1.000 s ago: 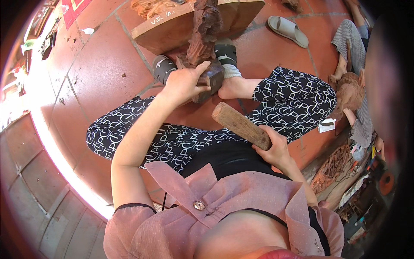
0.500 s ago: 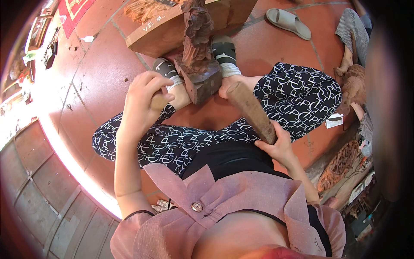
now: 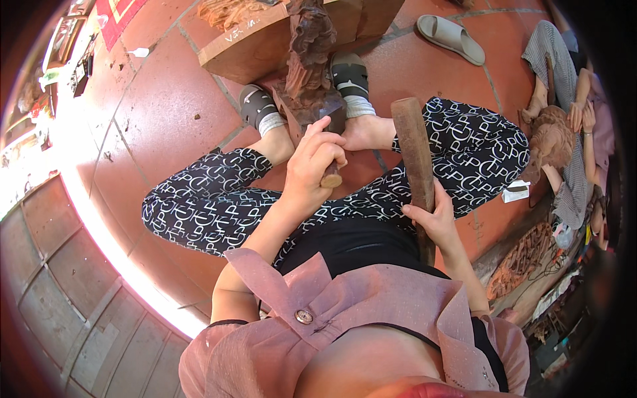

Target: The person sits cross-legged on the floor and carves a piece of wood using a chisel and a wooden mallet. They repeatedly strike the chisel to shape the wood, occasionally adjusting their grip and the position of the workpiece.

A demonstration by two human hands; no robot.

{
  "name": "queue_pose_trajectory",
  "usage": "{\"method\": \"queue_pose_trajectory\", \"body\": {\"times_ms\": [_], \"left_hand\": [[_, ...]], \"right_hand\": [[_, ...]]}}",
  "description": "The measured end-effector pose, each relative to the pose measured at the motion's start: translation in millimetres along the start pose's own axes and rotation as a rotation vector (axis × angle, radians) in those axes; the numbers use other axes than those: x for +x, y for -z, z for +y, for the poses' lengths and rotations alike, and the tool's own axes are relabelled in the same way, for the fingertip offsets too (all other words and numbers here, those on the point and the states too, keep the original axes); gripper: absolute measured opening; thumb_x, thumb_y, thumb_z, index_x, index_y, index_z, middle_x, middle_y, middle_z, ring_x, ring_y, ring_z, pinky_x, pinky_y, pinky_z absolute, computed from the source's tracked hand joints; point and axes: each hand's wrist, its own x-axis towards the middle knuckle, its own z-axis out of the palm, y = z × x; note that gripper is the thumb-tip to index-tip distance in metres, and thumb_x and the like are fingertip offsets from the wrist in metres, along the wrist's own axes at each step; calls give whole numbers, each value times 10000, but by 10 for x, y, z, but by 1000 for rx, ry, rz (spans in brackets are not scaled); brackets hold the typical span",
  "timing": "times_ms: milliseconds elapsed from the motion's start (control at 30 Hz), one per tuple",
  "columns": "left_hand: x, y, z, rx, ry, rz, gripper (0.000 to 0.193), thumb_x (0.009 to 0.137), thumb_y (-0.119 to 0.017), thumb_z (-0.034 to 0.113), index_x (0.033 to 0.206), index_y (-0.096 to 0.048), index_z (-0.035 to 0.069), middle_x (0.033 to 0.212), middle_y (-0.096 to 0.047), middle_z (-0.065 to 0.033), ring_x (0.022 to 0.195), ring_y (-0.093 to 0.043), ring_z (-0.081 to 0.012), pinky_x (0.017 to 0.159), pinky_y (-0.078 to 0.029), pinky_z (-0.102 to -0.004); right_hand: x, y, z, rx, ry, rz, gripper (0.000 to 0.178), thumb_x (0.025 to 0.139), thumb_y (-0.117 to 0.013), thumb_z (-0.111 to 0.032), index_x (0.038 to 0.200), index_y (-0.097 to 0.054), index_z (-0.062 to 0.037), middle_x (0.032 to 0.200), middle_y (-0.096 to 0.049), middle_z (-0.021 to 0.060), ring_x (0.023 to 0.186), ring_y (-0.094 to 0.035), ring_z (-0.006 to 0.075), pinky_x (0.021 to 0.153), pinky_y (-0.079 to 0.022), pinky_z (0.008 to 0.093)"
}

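A dark brown wood carving (image 3: 309, 50) stands upright between my feet, its lower end near my left hand. My left hand (image 3: 310, 162) is closed around a chisel, its round wooden handle end (image 3: 331, 179) pointing back toward me; the blade is hidden behind my fingers. In my right hand (image 3: 438, 219) is a wooden mallet (image 3: 413, 142), a thick brown club held near its lower end and raised almost upright over my right leg. The mallet and chisel are apart.
Behind the carving lies a large pale wood block (image 3: 245, 56). A grey slipper (image 3: 451, 40) rests on the red tiled floor (image 3: 172, 113). At the right, another person's hands (image 3: 582, 116) are at a brown carving (image 3: 552, 136). A carved openwork piece (image 3: 521, 262) lies nearer me.
My left hand has moved right and inward with the chisel, from beside the carving to its near side. The mallet has swung more upright and to the right in my right hand.
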Motion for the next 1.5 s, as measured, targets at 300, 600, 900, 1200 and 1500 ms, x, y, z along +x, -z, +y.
{"method": "queue_pose_trajectory", "body": {"times_ms": [300, 600, 900, 1200, 1500], "left_hand": [[-52, -204, -75, 32, 5, 144, 256, 672, -726, -67, 811, -541, 45, 1016, -621, -130, 1151, -586, -397, 936, -507, -452], [64, -147, -158, 11, -86, 199, 293, 670, -782, -7, 798, -520, 27, 830, -609, -122, 844, -648, -296, 967, -509, -466], [94, -191, -171, -22, -165, 277, 274, 694, -745, 14, 811, -499, 48, 780, -543, -93, 761, -600, -288, 984, -491, -469], [30, -300, -192, 7, -133, 299, 308, 637, -748, 35, 814, -496, 50, 811, -547, -108, 857, -616, -330, 951, -503, -464], [30, -493, -169, 109, -80, 366, 302, 664, -786, 67, 807, -521, 50, 853, -587, -100, 922, -628, -339, 917, -522, -454]], "right_hand": [[-7, 4, -34, -267, 145, -4, 568, 676, -807, -156, 1167, -566, -4, 938, -672, 88, 825, -639, 192, 783, -505, 331], [113, 38, -784, -922, 800, -171, 636, 518, -738, -13, 1134, -606, -103, 784, -585, 74, 703, -613, 289, 609, -485, 391], [556, -48, -988, -1055, 910, -187, 459, 564, -731, 4, 991, -607, -108, 815, -612, 67, 770, -636, 291, 647, -498, 389], [673, -182, -891, -1007, 1006, -172, 374, 551, -690, 43, 890, -595, -82, 758, -586, 83, 730, -609, 311, 648, -468, 392], [826, -80, -755, -1030, 1052, -162, 320, 552, -690, 21, 834, -591, -93, 755, -580, 69, 755, -598, 304, 674, -460, 398]]}}
